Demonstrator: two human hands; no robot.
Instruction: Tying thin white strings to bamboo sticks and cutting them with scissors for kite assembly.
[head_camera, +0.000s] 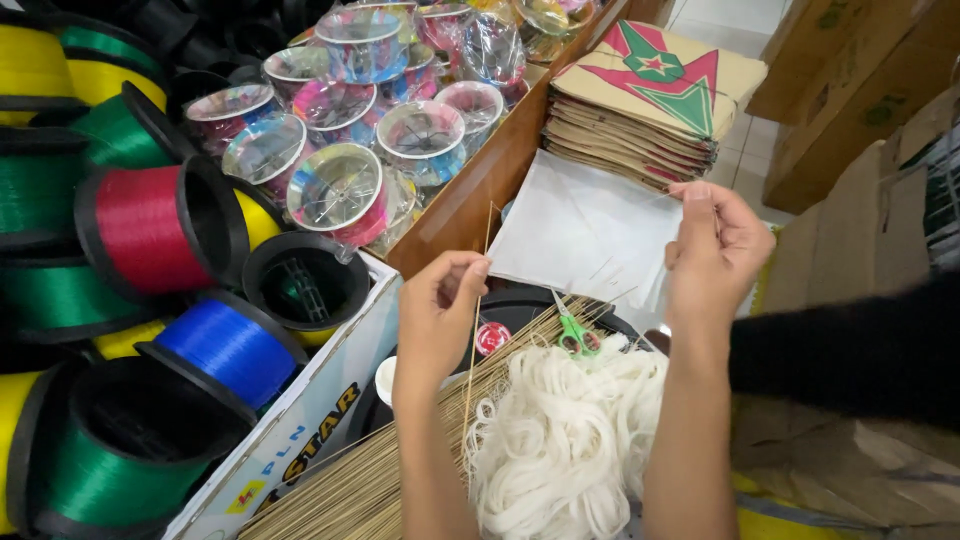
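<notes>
My left hand (440, 310) pinches a thin bamboo stick (483, 255) that stands nearly upright over a bundle of like sticks (400, 450). My right hand (715, 250) holds the right edge of a white paper sheet (585, 235), lifted above the work area. Below the hands lies a heap of white string (570, 440), with green-handled scissors (575, 335) and a small red round tape roll (492, 338) beside it on a dark round tray (520, 300).
Large spools of red, blue, green and yellow thread (150, 230) fill a box at left. Clear-rimmed colourful reels (350, 110) sit in a wooden tray behind. A stack of brown paper kites (650, 90) lies at the back right. Cardboard boxes (850, 80) stand at right.
</notes>
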